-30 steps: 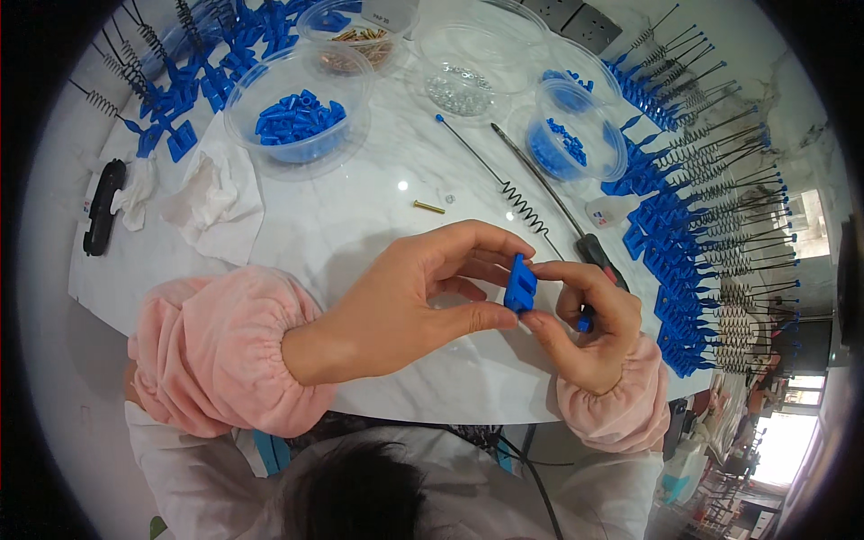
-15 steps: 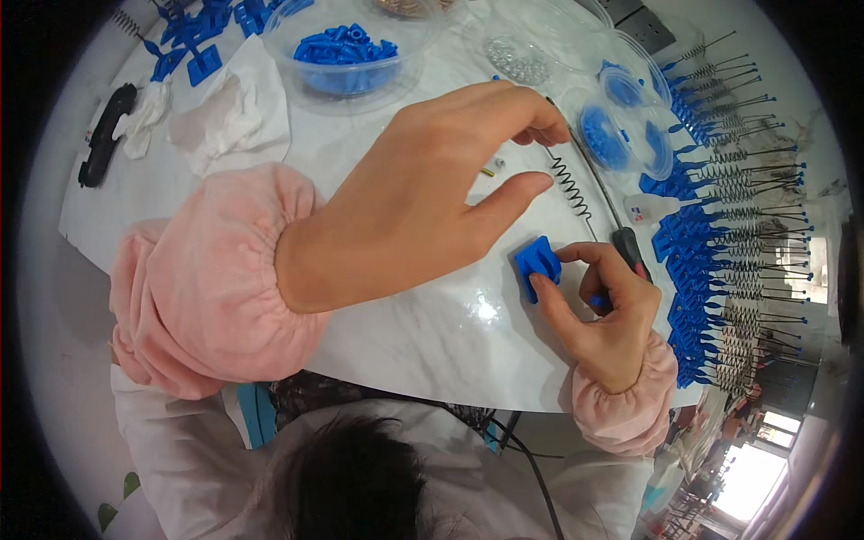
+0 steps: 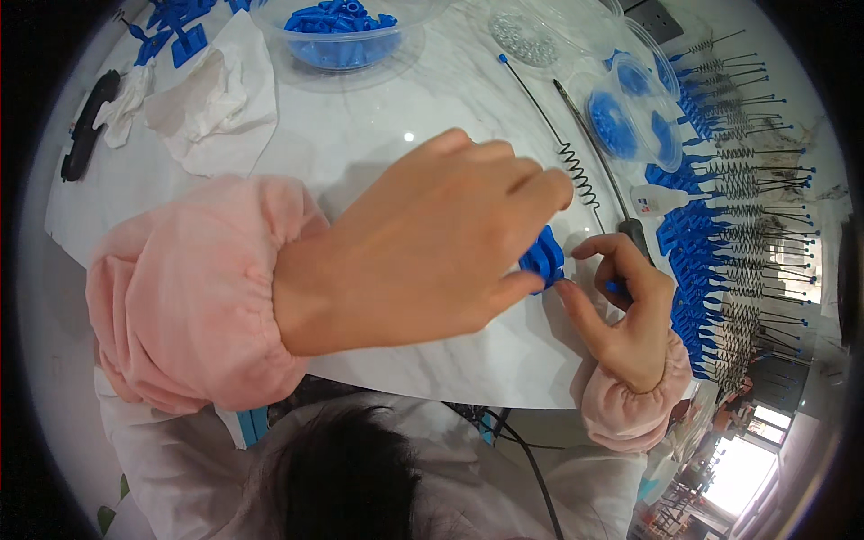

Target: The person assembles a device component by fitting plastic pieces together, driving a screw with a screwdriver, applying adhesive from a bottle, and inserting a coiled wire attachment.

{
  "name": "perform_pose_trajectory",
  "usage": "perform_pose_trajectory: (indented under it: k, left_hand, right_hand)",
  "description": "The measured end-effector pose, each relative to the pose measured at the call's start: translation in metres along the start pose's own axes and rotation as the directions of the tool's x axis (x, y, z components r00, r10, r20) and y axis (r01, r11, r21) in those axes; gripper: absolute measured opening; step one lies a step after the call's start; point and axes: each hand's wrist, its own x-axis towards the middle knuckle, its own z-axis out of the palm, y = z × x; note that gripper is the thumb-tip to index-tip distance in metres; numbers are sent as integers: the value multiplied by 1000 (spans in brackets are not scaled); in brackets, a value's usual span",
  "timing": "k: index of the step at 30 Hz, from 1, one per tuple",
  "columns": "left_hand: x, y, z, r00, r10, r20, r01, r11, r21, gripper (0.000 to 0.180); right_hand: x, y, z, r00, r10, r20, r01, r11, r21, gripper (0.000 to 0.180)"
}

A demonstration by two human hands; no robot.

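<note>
A blue plastic piece [image 3: 546,258] with a raised, curved shape is between my two hands over the table. My left hand [image 3: 414,247] reaches across from the left, with its thumb against the piece's near edge and its fingers bent over the far side, so part of the piece is hidden. Beside it, my right hand [image 3: 625,315] has its thumb tip at the piece's right edge, with the index finger bent and a little away. A smaller blue part [image 3: 618,288] shows in the curled fingers of that hand. Both wrists wear pink sleeve covers.
Beyond my hands lie a coiled wire rod [image 3: 576,171] and a screwdriver [image 3: 634,234]. A white bottle [image 3: 661,200] stands near rows of blue pieces with springs [image 3: 693,243]. Tubs of blue parts [image 3: 342,58], crumpled tissue [image 3: 211,108] and a black tool [image 3: 88,126] are farther off.
My left hand has come down and right from above the table onto the blue piece, its fingers now bending over it. My right hand's index finger has moved slightly off the piece.
</note>
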Motion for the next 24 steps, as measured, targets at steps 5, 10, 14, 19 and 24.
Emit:
perform_pose_trajectory:
  k: [5,10,14,19,24]
  left_hand:
    - [-4,5,2,997,15,81,-17,999,29,52]
    - [3,-7,6,996,85,26,-84,995,-51,54]
    - [-2,-10,15,986,113,119,-111,993,-28,55]
    - [2,-4,11,984,103,143,-106,994,10,55]
    - [4,-3,2,986,-13,164,4,999,54,63]
  right_hand:
    - [-1,-4,8,998,-13,-60,17,998,68,30]
    - [-5,3,-3,993,121,-4,-93,784,614,34]
    - [0,6,-1,983,114,144,-183,520,834,33]
    - [2,17,1,989,-11,149,-134,367,920,33]
    - [7,26,2,985,-78,157,-125,308,943,36]
